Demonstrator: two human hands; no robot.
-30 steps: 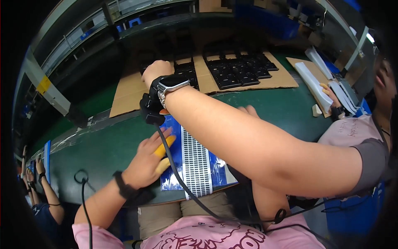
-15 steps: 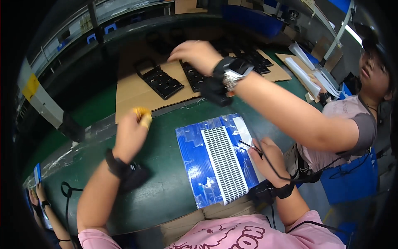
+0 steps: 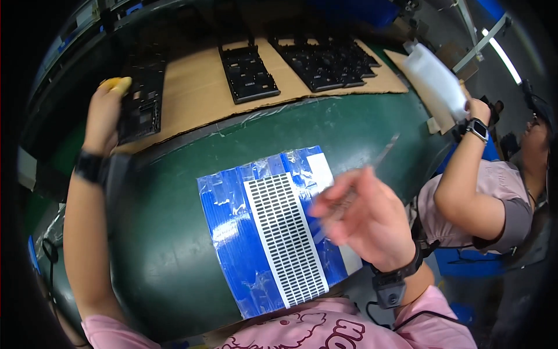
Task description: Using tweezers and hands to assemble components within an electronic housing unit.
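Left hand (image 3: 106, 110), earlier apart, now grips black frame (image 3: 145, 96); right hand (image 3: 378, 224), grip closed on thin tool (image 3: 386, 152).

**Blue, Black, Pink and Green**

We see a shiny blue pad (image 3: 224, 232) with white glints on it. On the blue, we find a white sheet (image 3: 288, 238) with rows and rows of little black bars. The table (image 3: 163, 203) is dark green. We spot brown card (image 3: 195, 87), and the frames (image 3: 249, 75) on it are all black with tiny pale specks. The left hand (image 3: 103, 116) has bright yellow caps (image 3: 123, 85). The near shirt (image 3: 290, 334) is pink, with a dark red picture and dark red letters. The far shirt (image 3: 479, 180) is a softer pink, and its sleeve (image 3: 512, 216) is grey. We see a milky white wrap (image 3: 435, 81) and black wrist straps (image 3: 89, 167) too.
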